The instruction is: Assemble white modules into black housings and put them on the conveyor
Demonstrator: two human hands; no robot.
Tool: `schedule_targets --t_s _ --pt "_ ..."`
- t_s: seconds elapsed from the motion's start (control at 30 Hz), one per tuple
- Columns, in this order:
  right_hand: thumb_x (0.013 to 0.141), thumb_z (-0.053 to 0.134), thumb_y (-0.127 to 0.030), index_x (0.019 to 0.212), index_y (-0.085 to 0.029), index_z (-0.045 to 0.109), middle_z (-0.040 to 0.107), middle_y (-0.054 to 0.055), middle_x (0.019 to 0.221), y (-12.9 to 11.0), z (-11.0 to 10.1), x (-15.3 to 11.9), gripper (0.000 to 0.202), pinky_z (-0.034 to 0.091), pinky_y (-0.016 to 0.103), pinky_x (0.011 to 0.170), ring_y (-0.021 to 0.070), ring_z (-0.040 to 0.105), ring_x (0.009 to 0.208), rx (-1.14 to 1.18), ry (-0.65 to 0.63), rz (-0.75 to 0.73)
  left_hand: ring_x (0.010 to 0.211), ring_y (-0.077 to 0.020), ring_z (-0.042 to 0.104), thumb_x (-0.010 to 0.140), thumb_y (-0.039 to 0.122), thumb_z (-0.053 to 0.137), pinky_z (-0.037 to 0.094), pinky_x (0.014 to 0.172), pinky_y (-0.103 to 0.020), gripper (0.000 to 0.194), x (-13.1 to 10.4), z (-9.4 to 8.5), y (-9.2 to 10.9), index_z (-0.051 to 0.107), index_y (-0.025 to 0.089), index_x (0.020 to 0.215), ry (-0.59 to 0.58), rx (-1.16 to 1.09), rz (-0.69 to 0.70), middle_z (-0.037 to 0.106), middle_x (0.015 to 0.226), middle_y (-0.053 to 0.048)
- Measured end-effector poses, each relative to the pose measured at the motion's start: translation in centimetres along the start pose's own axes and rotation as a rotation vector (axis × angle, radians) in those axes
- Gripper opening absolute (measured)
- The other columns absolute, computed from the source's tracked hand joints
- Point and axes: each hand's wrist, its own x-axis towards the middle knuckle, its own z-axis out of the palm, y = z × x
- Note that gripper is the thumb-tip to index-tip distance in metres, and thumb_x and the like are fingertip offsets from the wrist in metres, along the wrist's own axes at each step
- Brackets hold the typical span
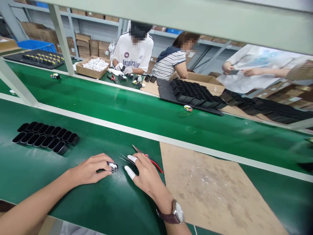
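Note:
My left hand (pixel 94 169) is closed around a small oval black case (pixel 113 166), gripping it at the green tabletop. White material and a metallic-looking part show inside the case's open end. To its right is my right hand (pixel 144 174), white covers on thumb and forefinger, those two fingertips apart. A pair of tweezers (pixel 126 159) points left from beneath this hand; its rear end is hidden. Red-handled pliers (pixel 154 163) lie just beyond the same hand, partly covered by its fingers.
Two rows of black oval cases (pixel 45 135) stand at the left. A stained brown board (pixel 207 186) lies at the right. Beyond a pale rail (pixel 97 121) runs a green belt (pixel 110 104) carrying small wired parts. Several people work across it, beside black cases and a cardboard box (pixel 89 72).

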Motion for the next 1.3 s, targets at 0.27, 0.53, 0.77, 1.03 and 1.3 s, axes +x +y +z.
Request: schedule_targets --t_s 0.27,0.53,0.77,1.03,1.3 --pt "0.099 0.056 -0.010 0.121 -0.012 0.067 0.066 0.013 0.113 -1.1 1.0 0.1 0.025 0.057 0.043 0.090 0.0288 0.064 0.105 -0.145 -0.188 0.041 0.104 -0.0231 0.073 0.098 0.010 0.070 0.059 0.089 -0.036 0.012 0.1 0.3 0.0 0.065 0.020 0.103 0.064 0.040 0.022 0.075 0.116 -0.013" --pt "0.098 0.054 -0.005 0.117 -0.013 0.066 0.065 0.011 0.110 -1.2 0.8 -0.3 0.023 0.055 0.037 0.083 0.0259 0.065 0.102 -0.056 -0.008 -0.038 0.109 -0.0240 0.074 0.095 0.017 0.077 0.061 0.094 -0.038 0.023 0.4 0.8 -0.2 0.066 0.022 0.114 0.199 0.144 -0.077 0.075 0.120 -0.011" --pt "0.101 0.047 -0.009 0.112 -0.014 0.063 0.064 0.009 0.107 -2.8 0.1 -0.7 0.020 0.048 0.033 0.067 0.0190 0.062 0.080 0.067 0.210 -0.198 0.114 -0.0264 0.070 0.099 0.015 0.071 0.059 0.099 -0.045 0.034 1.4 0.9 0.7 0.068 0.023 0.131 0.313 0.259 0.002 0.074 0.121 -0.012" --pt "0.099 0.045 -0.007 0.106 -0.015 0.063 0.064 0.009 0.104 -2.8 0.6 -0.7 0.021 0.047 0.034 0.065 0.0189 0.059 0.076 0.047 0.199 -0.225 0.106 -0.0251 0.070 0.099 0.008 0.069 0.060 0.091 -0.043 0.023 1.7 0.7 1.3 0.074 0.023 0.116 0.295 0.217 0.099 0.076 0.113 -0.011" --pt "0.098 0.049 -0.007 0.113 -0.014 0.064 0.064 0.009 0.102 -1.8 1.2 -0.4 0.022 0.046 0.034 0.067 0.0218 0.062 0.084 -0.084 0.231 -0.110 0.095 -0.0220 0.069 0.103 0.028 0.066 0.055 0.086 -0.036 0.013 0.7 -1.4 0.1 0.074 0.022 0.095 0.616 0.057 -0.269 0.074 0.099 -0.006"
